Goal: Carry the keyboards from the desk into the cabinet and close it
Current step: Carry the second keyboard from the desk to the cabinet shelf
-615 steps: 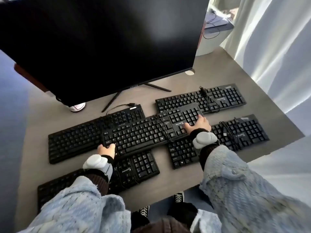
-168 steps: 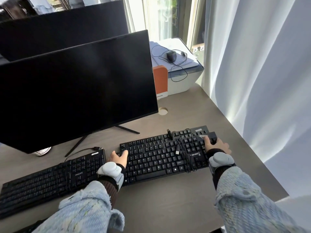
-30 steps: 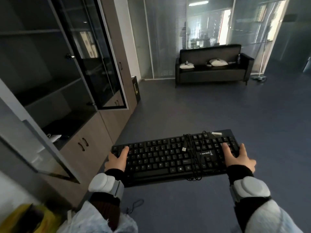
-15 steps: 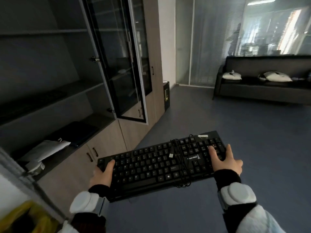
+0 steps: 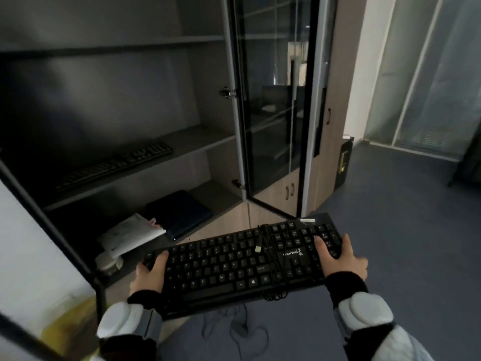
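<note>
I hold a black keyboard point(image 5: 234, 264) level in front of me, its cable wound around the right part. My left hand point(image 5: 149, 276) grips its left end and my right hand point(image 5: 338, 259) grips its right end. The dark cabinet point(image 5: 104, 87) stands open straight ahead and to the left. Another black keyboard point(image 5: 117, 165) lies on its middle shelf. The carried keyboard hangs just outside the cabinet's lower shelf, over the floor.
The cabinet's glass door point(image 5: 273, 113) stands swung open to the right of the shelves. A dark flat case point(image 5: 179, 212) and white papers point(image 5: 130, 235) lie on the bottom shelf. A second door frame point(image 5: 52, 222) crosses the left foreground. Blue floor point(image 5: 403, 230) spreads right.
I have come closer to the cabinet and turned left toward it. The sofa has left the view. Both hands keep the same grip on the keyboard.
</note>
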